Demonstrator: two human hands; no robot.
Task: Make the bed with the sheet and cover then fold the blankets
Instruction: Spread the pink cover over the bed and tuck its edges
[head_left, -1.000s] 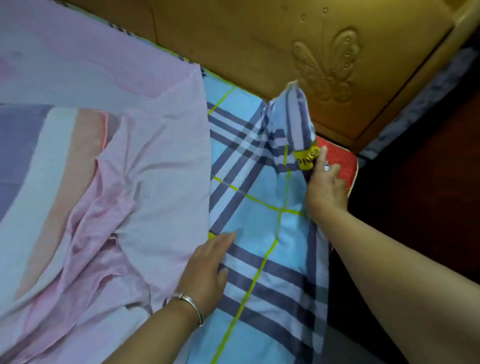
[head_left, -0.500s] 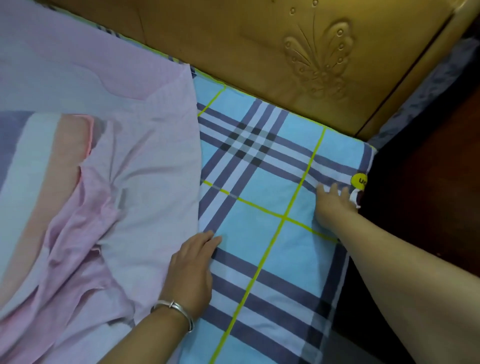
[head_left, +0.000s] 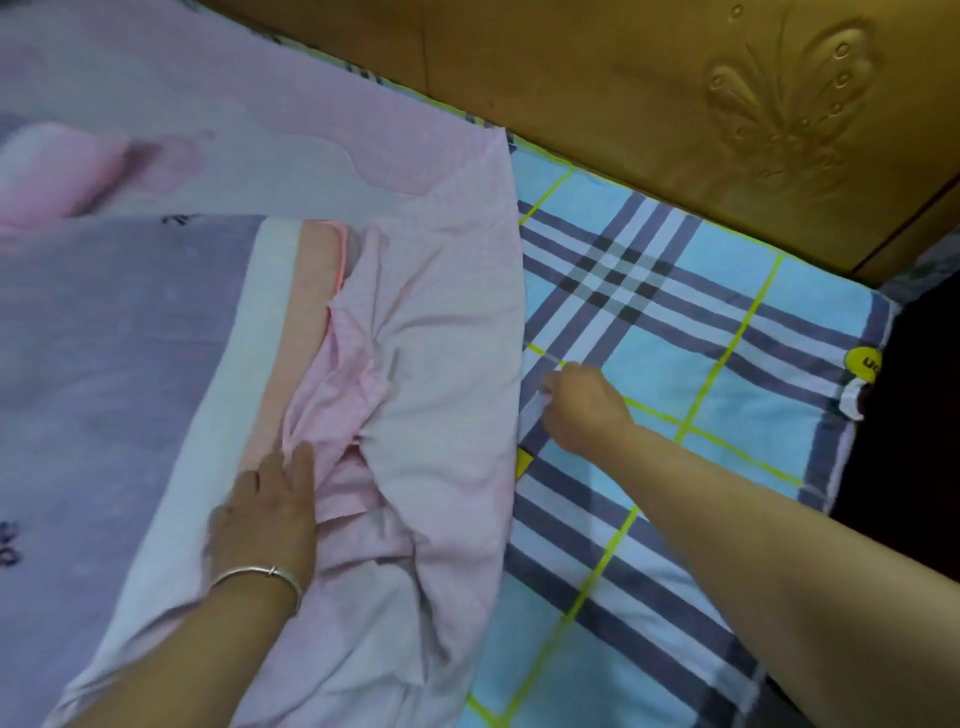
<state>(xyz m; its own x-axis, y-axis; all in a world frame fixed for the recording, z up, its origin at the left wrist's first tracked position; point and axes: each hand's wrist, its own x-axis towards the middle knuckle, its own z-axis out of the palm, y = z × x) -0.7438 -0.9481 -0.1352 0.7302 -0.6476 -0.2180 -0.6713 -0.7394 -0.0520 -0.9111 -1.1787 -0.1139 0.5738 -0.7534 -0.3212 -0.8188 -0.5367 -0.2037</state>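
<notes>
The rumpled pink cotton cover (head_left: 436, 364) hides the left part of the blue plaid bed sheet (head_left: 675, 364), which lies flat to the carved wooden headboard (head_left: 649, 93) at the far right. The right hand (head_left: 584, 408) pinches the cover's edge with curled fingers. The left hand (head_left: 265, 514), blurred, presses flat with straight fingers on the cover's near folds.

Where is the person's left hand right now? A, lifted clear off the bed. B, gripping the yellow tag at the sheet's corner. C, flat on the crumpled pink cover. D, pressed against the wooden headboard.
C: the left hand, bracelet at its wrist, lies with fingers straight on the pink cover, well away from the yellow tag at the plaid sheet's corner and from the wooden headboard.
</notes>
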